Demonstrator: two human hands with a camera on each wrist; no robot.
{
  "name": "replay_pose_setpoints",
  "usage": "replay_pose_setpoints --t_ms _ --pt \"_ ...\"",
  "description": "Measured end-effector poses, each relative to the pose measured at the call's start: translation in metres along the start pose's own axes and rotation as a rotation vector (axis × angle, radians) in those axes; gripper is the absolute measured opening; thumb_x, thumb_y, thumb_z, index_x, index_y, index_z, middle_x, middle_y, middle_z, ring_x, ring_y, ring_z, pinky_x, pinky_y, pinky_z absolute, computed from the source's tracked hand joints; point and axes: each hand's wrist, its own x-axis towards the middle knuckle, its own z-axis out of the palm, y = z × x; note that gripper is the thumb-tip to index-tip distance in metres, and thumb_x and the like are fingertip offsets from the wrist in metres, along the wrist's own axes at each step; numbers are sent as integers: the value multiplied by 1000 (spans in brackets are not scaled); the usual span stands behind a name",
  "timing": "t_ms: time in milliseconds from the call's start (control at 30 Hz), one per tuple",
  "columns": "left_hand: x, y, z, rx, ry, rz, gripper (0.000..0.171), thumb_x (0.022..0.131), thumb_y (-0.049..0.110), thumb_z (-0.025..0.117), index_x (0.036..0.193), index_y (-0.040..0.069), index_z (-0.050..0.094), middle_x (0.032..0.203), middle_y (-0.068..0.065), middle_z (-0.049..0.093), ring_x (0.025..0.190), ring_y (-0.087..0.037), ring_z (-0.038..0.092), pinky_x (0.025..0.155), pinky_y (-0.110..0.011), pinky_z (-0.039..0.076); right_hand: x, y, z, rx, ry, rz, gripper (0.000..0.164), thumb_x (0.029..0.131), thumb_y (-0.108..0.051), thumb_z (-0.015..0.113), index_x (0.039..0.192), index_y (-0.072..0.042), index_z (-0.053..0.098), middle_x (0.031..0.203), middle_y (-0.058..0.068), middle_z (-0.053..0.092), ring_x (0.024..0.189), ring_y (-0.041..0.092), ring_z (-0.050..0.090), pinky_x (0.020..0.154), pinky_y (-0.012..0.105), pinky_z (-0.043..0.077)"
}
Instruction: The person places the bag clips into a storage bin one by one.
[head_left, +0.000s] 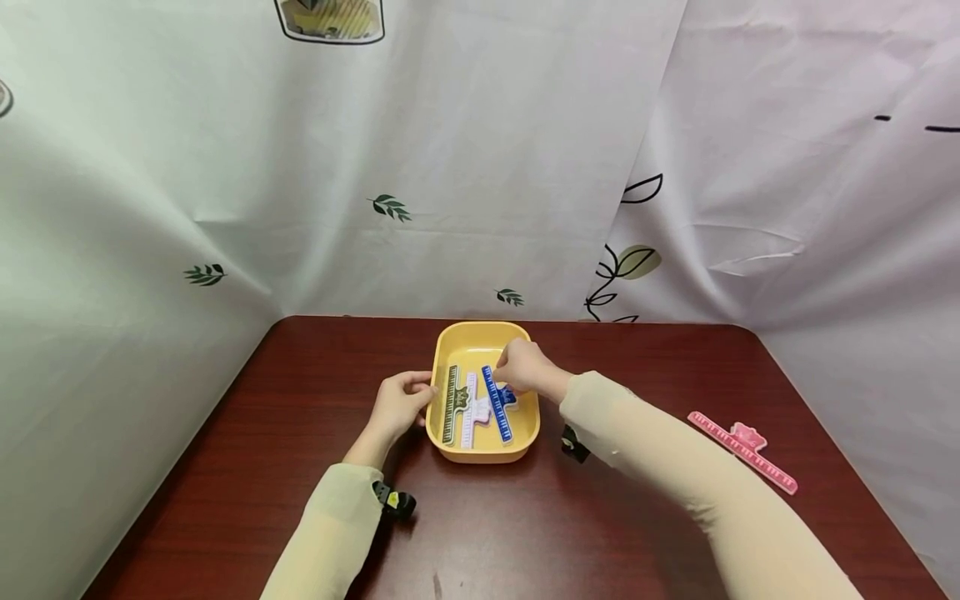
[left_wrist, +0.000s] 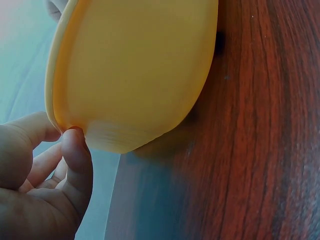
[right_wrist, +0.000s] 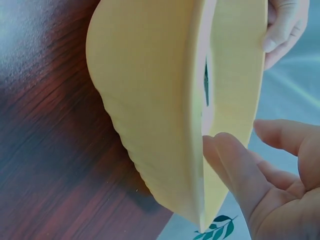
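Note:
In the head view, a yellow tray [head_left: 483, 457] holds several music-page clips with piano-key bars. A dark green clip [head_left: 450, 404] lies at the left, a white-and-pink clip [head_left: 469, 412] in the middle, a blue clip [head_left: 498, 408] slanted at the right. My left hand [head_left: 400, 400] pinches the tray's left rim between thumb and fingers, as the left wrist view also shows. My right hand [head_left: 525, 367] reaches over the right rim, its bent fingertips at the blue clip's upper part. In the right wrist view the tray wall hides this clip; I cannot tell whether the fingers grip it.
A pink clip [head_left: 742, 450] of the same kind lies on the dark red wooden table [head_left: 600, 533], to the right beyond my right forearm. A white curtain [head_left: 480, 167] with leaf prints hangs behind the table's back edge and along both sides.

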Motion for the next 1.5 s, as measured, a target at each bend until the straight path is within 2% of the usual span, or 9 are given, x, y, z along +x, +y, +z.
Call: replay_pose_setpoints --t_ms 133,300,633,733,967,1200,1500 --pt "-1 0 0 -2 3 -4 37 84 4 64 120 -2 61 90 -15 66 50 -9 54 42 -23 49 -3 4 -1 81 2 -30 24 86 -17 67 103 0 68 97 17 69 73 24 68 63 27 58" --pt "-1 0 0 -11 1 2 37 84 4 64 120 -3 60 89 -15 66 51 -8 54 42 -23 48 -9 10 -1 167 24 -58 24 87 -20 66 103 -1 67 97 13 67 83 25 69 72 34 59" --pt "0 1 0 -21 3 -2 36 84 4 64 119 -3 61 86 -13 65 49 -10 53 41 -23 48 -18 19 -4 249 61 -130 29 87 -23 67 107 -3 68 98 11 68 86 23 70 73 36 59" --pt "0 1 0 -20 6 -1 36 83 3 65 119 -3 61 86 -13 65 49 -11 53 41 -23 48 -21 21 -6 279 63 -133 30 87 -23 67 109 -3 67 99 12 68 89 24 69 75 37 59" --pt "-1 1 0 -16 5 0 37 83 4 65 119 -2 61 85 -12 64 49 -10 53 41 -23 48 -22 30 -9 336 70 -130 27 88 -21 66 108 -4 68 104 16 68 91 26 69 70 32 60" --pt "0 0 1 -22 4 0 37 83 3 65 119 -3 61 84 -12 64 48 -9 52 41 -23 47 -24 38 -14 405 67 -113 29 88 -22 66 110 -3 65 110 20 66 91 24 69 74 34 59" --pt "0 0 0 -14 0 5 37 84 4 65 120 -3 60 83 -10 64 50 -9 53 41 -23 48 -28 47 -17 442 62 -142 33 89 -20 64 114 1 64 111 23 65 90 24 69 76 38 59"
